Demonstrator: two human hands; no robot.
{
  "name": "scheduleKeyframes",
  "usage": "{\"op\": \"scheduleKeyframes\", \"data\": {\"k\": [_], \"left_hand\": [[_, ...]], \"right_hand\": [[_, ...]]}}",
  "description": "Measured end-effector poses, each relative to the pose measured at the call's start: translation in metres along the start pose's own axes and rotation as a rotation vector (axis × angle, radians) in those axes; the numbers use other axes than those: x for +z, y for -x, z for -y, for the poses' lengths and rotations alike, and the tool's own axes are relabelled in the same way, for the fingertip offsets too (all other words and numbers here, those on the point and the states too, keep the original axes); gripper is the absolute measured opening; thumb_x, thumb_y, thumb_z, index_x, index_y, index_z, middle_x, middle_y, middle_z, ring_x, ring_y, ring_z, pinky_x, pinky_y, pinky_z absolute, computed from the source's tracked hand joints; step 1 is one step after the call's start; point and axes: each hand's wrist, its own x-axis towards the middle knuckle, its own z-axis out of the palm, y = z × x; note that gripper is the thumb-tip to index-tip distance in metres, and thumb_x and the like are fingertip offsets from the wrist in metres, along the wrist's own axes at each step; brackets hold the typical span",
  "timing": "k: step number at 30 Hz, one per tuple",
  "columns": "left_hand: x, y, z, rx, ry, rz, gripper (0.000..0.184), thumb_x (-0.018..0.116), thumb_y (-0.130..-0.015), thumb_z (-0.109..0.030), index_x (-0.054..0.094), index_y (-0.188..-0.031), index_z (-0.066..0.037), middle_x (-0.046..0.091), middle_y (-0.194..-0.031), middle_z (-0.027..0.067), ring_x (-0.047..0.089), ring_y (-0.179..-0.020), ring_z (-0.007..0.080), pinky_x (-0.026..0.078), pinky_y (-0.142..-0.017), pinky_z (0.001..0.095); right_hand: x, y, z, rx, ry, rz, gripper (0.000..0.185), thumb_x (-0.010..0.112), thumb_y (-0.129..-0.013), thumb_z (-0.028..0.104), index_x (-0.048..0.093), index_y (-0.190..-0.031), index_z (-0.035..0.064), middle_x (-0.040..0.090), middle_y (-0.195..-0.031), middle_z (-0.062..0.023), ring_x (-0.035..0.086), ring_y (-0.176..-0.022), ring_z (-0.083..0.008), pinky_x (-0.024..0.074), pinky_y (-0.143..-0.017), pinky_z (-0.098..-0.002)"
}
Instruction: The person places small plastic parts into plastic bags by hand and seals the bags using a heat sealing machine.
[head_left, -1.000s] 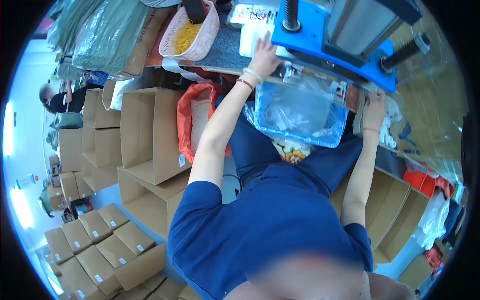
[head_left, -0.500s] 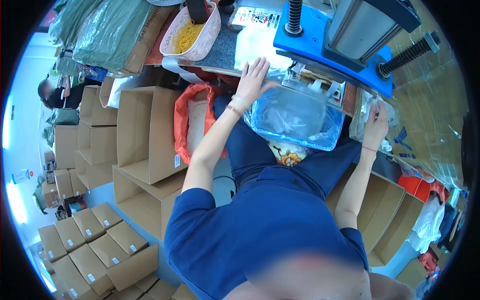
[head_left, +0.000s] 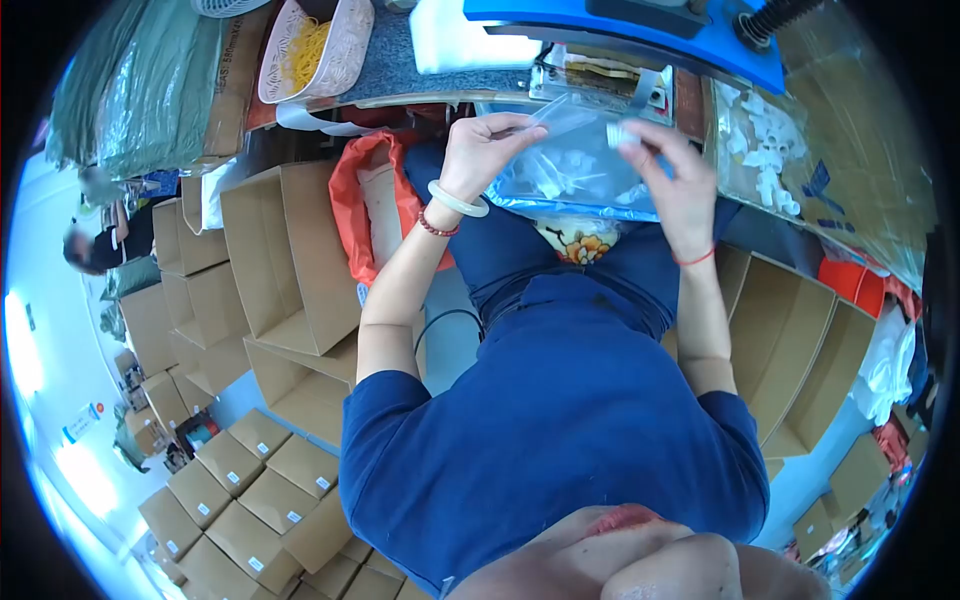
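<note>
My left hand (head_left: 480,155) pinches a clear plastic bag (head_left: 568,116), its fingers pressed together at the bag's edge. Facing it from the right, my right hand (head_left: 682,185) grips a small white plastic part (head_left: 617,135) between thumb and fingers; its exact kind is too small to make out. A gap separates the part from the bag. Below both hands, a bin lined with blue plastic (head_left: 645,212) rests at my lap with clear bags in it. Several white plastic pieces (head_left: 772,145) lie in a heap to the right of my right hand.
A blue press (head_left: 640,22) stands above the hands, with a metal fixture (head_left: 600,78) below it. At the upper left, a white basket (head_left: 345,55) holds yellow bands (head_left: 308,55). A red bag (head_left: 350,220) and open cartons (head_left: 285,250) flank my left arm; another person (head_left: 125,235) is far left.
My left hand has left the white stack on the bench and now holds a clear bag. My right hand has moved left from the white pieces with one in its fingers. The view has shifted.
</note>
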Motion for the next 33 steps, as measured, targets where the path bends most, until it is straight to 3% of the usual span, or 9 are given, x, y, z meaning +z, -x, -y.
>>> {"op": "scheduleKeyframes", "data": {"k": [5,11,14,16,20,27,30,32,33], "left_hand": [[0.019,0.008,-0.016,0.001,0.061,0.145,0.02,0.075,-0.084,-0.012,0.074,-0.101,-0.001,0.072,-0.09,0.003,0.062,-0.081,0.0057,0.049,-0.075,0.0199],[0.018,-0.002,-0.005,-0.019,0.067,0.409,0.022,0.072,-0.088,-0.018,0.074,-0.1,-0.001,0.073,-0.087,0.0063,0.066,-0.081,0.0101,0.053,-0.072,0.0234],[0.026,-0.008,0.002,-0.318,0.323,0.566,0.025,0.068,-0.089,-0.016,0.069,-0.106,0.004,0.072,-0.091,0.0127,0.071,-0.084,0.0216,0.058,-0.071,0.03],[0.037,-0.017,0.015,-0.385,0.517,0.514,0.026,0.066,-0.091,-0.014,0.067,-0.109,0.005,0.071,-0.097,0.0144,0.071,-0.087,0.0235,0.058,-0.074,0.0314],[0.054,-0.049,0.021,-0.466,0.865,0.369,0.028,0.06,-0.094,-0.013,0.062,-0.115,0.005,0.068,-0.109,0.0154,0.068,-0.098,0.0287,0.058,-0.08,0.0342],[0.05,-0.05,0.022,-0.427,0.674,0.373,0.027,0.068,-0.09,-0.017,0.066,-0.109,0.002,0.07,-0.105,0.0137,0.069,-0.093,0.0233,0.058,-0.077,0.0327],[0.005,-0.072,0.042,0.001,0.058,0.119,0.026,0.069,-0.088,-0.02,0.069,-0.105,0.001,0.071,-0.1,0.013,0.069,-0.091,0.023,0.057,-0.076,0.0357],[-0.014,-0.087,0.034,0.291,-0.445,-0.319,0.034,0.068,-0.088,-0.021,0.064,-0.115,0.0,0.068,-0.108,0.0181,0.066,-0.101,0.0288,0.053,-0.082,0.0428],[-0.023,-0.101,0.044,0.712,-0.723,-0.41,0.044,0.069,-0.087,-0.024,0.058,-0.123,-0.001,0.061,-0.12,0.0228,0.057,-0.115,0.0357,0.046,-0.093,0.0478]], "right_hand": [[-0.012,-0.022,0.024,-0.247,0.122,-0.013,0.023,0.072,-0.084,0.007,0.07,-0.106,0.0046,0.069,-0.1,-0.0068,0.063,-0.086,-0.0138,0.0498,-0.076,-0.026],[-0.036,-0.042,0.018,-0.256,0.463,0.374,0.024,0.063,-0.09,0.022,0.066,-0.104,0.0035,0.068,-0.101,-0.0109,0.062,-0.094,-0.0281,0.0496,-0.082,-0.035],[-0.027,-0.046,-0.009,-0.207,0.399,0.433,0.024,0.062,-0.091,0.022,0.066,-0.106,0.0049,0.068,-0.101,-0.0115,0.063,-0.094,-0.0278,0.0499,-0.082,-0.0351],[-0.025,-0.049,-0.03,0.103,0.338,0.167,0.023,0.061,-0.091,0.023,0.066,-0.107,0.0065,0.068,-0.102,-0.0127,0.065,-0.092,-0.0291,0.0505,-0.081,-0.0361],[-0.062,-0.034,-0.025,-0.044,0.817,-0.173,0.021,0.058,-0.092,0.02,0.065,-0.109,0.0097,0.068,-0.104,-0.0113,0.064,-0.093,-0.0338,0.051,-0.079,-0.0427],[-0.09,-0.023,-0.127,-0.004,1.192,-0.116,0.022,0.056,-0.094,0.022,0.064,-0.111,0.0126,0.064,-0.11,-0.0155,0.062,-0.095,-0.0395,0.0508,-0.08,-0.0462],[-0.086,-0.031,-0.111,0.175,0.982,-0.332,0.026,0.059,-0.092,0.024,0.063,-0.115,0.0111,0.064,-0.112,-0.0171,0.062,-0.1,-0.0386,0.05,-0.083,-0.0463],[-0.089,-0.032,-0.124,0.117,0.902,-0.343,0.027,0.06,-0.092,0.024,0.064,-0.115,0.0107,0.064,-0.114,-0.0174,0.062,-0.101,-0.0381,0.05,-0.084,-0.0449],[-0.089,-0.033,-0.128,0.054,0.826,-0.368,0.028,0.061,-0.092,0.024,0.064,-0.116,0.0103,0.064,-0.115,-0.0178,0.062,-0.103,-0.0376,0.05,-0.085,-0.0435]]}}
